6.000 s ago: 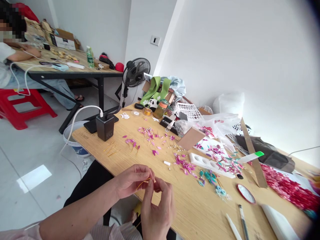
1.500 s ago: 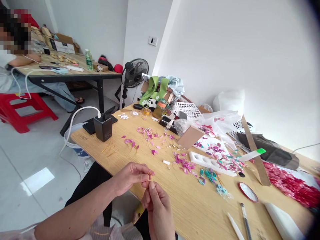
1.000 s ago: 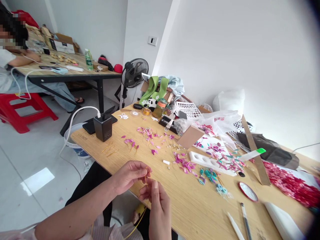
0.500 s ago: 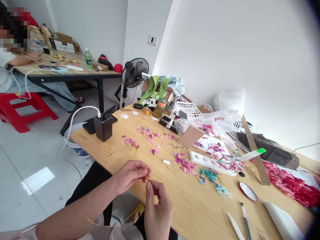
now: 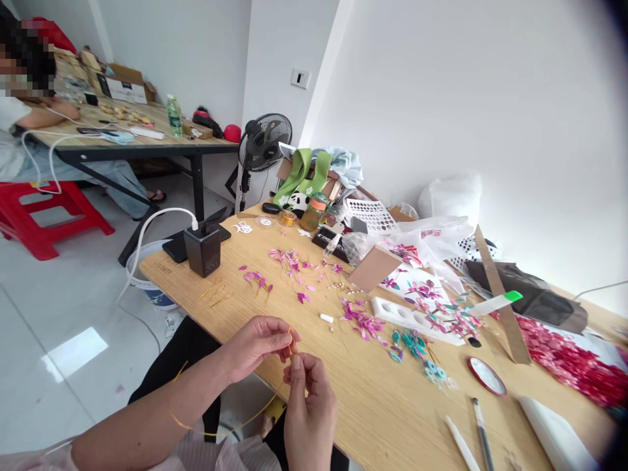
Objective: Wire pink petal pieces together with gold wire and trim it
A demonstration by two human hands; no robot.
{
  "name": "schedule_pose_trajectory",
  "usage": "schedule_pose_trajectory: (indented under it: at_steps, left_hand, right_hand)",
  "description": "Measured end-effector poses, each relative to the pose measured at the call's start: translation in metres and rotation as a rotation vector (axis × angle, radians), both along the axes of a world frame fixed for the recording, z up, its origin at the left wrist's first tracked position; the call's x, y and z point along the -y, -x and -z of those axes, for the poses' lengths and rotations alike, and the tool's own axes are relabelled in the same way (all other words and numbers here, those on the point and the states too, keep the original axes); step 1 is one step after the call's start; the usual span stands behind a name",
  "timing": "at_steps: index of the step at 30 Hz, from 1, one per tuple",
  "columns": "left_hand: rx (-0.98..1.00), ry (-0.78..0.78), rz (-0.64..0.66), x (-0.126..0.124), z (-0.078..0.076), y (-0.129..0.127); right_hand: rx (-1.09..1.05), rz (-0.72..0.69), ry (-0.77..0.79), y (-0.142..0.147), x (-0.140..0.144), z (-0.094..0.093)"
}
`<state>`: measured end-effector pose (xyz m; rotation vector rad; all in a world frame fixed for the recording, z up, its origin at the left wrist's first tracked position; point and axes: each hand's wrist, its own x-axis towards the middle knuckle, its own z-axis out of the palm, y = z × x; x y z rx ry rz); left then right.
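Between my two hands is a thin gold wire, bent into a small narrow loop. My left hand pinches the loop between thumb and fingers. Just below and to the right, my right hand pinches the lower part of the same wire with thumb and forefinger. A long tail of wire hangs in a wide curve beneath my left forearm. Both hands are over the table's near edge. On the tabletop ahead lie short gold wires and purple petal pieces.
A black power block with a white cable stands at the left corner. Pink and purple flower pieces, teal pieces, a white holed tray and a pen lie rightward. A co-worker sits at another table.
Both hands stay nearly in place, still pinching the wire. The small loop looks slightly narrower and more upright, and the hanging tail of wire has swung a little.
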<state>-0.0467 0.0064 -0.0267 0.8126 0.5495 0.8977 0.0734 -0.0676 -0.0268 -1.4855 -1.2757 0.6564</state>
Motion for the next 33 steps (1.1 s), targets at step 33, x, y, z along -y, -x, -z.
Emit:
schedule_pose_trajectory:
  at_steps: [33]
  left_hand:
    - [-0.2, -0.092, -0.104, 0.0054, 0.0009, -0.0041]
  right_hand:
    - [-0.202, -0.048, 0.089, -0.0019, -0.0025, -0.0015]
